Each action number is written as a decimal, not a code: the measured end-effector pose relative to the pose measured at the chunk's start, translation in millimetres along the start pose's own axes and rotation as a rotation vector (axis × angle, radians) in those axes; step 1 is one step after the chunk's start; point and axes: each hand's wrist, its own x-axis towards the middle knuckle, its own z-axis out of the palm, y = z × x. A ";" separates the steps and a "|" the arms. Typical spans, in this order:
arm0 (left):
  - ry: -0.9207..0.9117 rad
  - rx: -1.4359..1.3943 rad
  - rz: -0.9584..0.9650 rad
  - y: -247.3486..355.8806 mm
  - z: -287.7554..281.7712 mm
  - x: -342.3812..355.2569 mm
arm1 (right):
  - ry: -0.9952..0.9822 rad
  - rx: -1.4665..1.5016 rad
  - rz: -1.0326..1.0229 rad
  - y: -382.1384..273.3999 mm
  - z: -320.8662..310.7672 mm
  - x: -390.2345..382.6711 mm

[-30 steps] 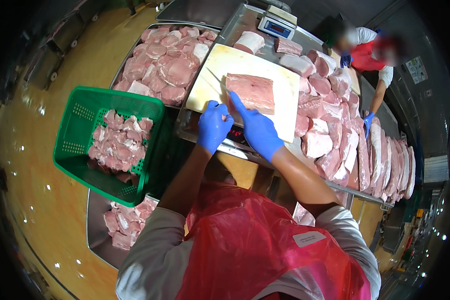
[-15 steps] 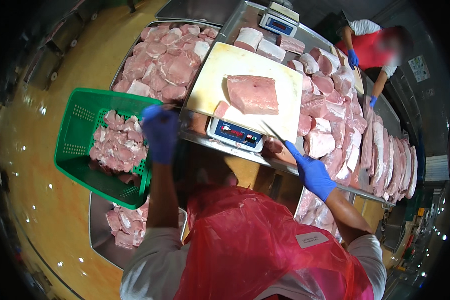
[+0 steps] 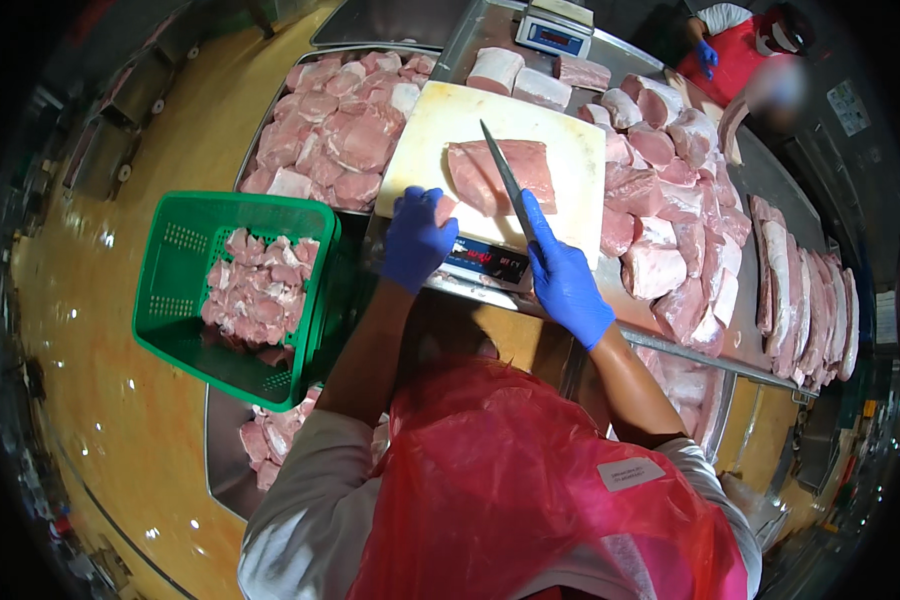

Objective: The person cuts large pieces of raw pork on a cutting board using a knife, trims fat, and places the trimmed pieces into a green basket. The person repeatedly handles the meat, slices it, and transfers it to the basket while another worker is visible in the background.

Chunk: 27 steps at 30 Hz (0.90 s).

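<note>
My left hand [image 3: 419,242], in a blue glove, is at the near left edge of a white cutting board [image 3: 576,165]. Its fingers and thumb close round a small piece of meat [image 3: 445,208]. My right hand [image 3: 570,290], also blue-gloved, grips a knife [image 3: 506,172] by its handle. The blade points away from me and passes over a large pale-pink block of meat [image 3: 467,178] lying on the board; whether it touches the meat I cannot tell. Below the board's near edge sits a scale [image 3: 486,262] with a lit display, partly covered by my hands.
A green basket [image 3: 160,283] with meat pieces stands left, above a metal tub [image 3: 223,450]. A tray [image 3: 260,135] of meat slices lies far left. Meat chunks [image 3: 670,200] and long strips [image 3: 805,300] cover the right table. A co-worker in a red apron [image 3: 715,75] stands beyond.
My left hand has come right from beside the green basket to the small piece and closed on it. The knife has swung up over the large block. The co-worker has shifted.
</note>
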 end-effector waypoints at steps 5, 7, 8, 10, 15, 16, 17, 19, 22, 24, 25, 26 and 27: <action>-0.050 -0.039 -0.117 -2.7 13.7 -11.4 | -0.226 -0.363 -0.022 -10.1 21.1 12.8; -0.068 -0.002 -0.154 3.4 6.2 -12.7 | -0.228 -0.391 -0.061 -1.9 36.5 24.0; -0.077 0.018 -0.170 4.9 -0.1 -13.1 | -0.210 -0.397 -0.097 5.9 37.3 24.0; -0.037 0.107 -0.275 7.6 -34.1 -7.8 | -0.316 -0.414 -0.051 10.9 16.6 11.8; 0.116 0.239 -0.682 -66.2 -174.0 -28.3 | -0.406 -0.335 0.064 38.0 -60.2 -49.8; -0.050 0.415 -0.682 -78.3 -187.8 -32.7 | -0.356 -0.260 0.068 51.3 -63.3 -57.3; -0.224 0.588 -0.668 -89.5 -197.5 -31.7 | -0.243 -0.097 0.115 54.0 -61.0 -55.9; -0.351 0.661 -0.544 -96.2 -186.8 -13.2 | -0.073 0.255 0.307 54.1 -56.1 -41.0; -0.154 -0.165 0.145 -51.4 -102.8 63.0 | 0.147 0.872 0.333 55.7 -17.0 3.9; -0.209 -0.472 0.066 -44.6 -35.4 85.7 | 0.209 1.102 0.326 48.0 10.4 35.9; -0.226 -0.645 0.040 -36.4 -10.1 93.1 | 0.245 1.070 0.295 53.2 21.9 48.5; -0.271 -0.607 -0.035 -37.2 11.2 92.8 | 0.287 1.105 0.245 53.5 31.0 59.5; -0.316 -0.566 -0.114 -40.8 27.5 87.3 | 0.326 1.142 0.197 54.0 36.4 69.1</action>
